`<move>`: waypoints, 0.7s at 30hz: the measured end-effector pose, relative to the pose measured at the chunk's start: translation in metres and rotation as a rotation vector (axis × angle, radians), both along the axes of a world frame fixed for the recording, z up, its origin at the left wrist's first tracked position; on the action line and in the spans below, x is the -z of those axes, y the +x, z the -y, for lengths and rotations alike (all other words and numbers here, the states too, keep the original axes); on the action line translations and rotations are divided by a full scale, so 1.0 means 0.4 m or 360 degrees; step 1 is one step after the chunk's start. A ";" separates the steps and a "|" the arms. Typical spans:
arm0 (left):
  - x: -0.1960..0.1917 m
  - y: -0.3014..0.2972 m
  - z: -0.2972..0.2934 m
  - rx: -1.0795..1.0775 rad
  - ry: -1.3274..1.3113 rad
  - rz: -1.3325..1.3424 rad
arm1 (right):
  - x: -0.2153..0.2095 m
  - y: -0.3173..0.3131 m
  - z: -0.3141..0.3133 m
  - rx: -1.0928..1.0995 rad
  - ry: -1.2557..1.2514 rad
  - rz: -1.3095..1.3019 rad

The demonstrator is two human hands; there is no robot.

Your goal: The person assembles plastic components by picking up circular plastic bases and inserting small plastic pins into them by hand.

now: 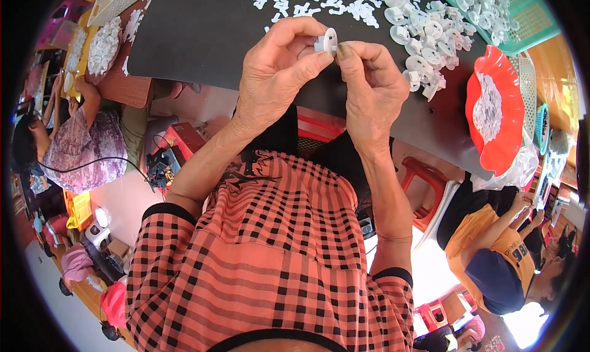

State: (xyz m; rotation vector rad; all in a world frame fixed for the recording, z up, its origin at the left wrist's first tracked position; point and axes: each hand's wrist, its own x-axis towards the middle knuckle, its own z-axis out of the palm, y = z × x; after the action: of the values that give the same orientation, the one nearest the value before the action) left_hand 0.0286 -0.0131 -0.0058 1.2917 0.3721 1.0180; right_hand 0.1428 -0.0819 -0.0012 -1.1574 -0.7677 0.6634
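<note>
left hand (pixel 276 75) and right hand (pixel 372 90), centre of the frame, are both closed in a fingertip pinch on one small white round plastic part (pixel 327 41), held just above the near edge of the black table (pixel 203 32). the part looks light, rigid and smooth; judged best gripped at its rim. beyond, upper right, lies a loose pile of white plastic parts (pixel 424 38), a red scalloped plastic dish (pixel 495 109) and a green perforated tray (pixel 522 14).

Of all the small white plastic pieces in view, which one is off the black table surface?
The white round piece pinched between the left hand and right hand. It is held up in the fingers; the other white pieces lie loose on the black table.
</note>
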 end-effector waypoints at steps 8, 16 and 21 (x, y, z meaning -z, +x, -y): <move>0.000 0.002 -0.001 -0.0020 0.0095 -0.0026 | -0.002 0.003 -0.001 -0.0033 -0.0021 -0.0039; -0.002 0.013 0.001 0.0016 0.0087 -0.0008 | 0.011 0.001 -0.003 0.0024 -0.0001 -0.0052; 0.001 0.015 -0.008 0.0008 0.0021 -0.0019 | 0.010 -0.003 -0.015 0.0047 0.0029 -0.0052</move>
State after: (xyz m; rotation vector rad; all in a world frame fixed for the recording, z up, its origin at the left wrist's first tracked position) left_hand 0.0345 -0.0098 -0.0061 1.3106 0.3716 1.0107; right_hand 0.1415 -0.0758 -0.0052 -1.1365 -0.7266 0.6479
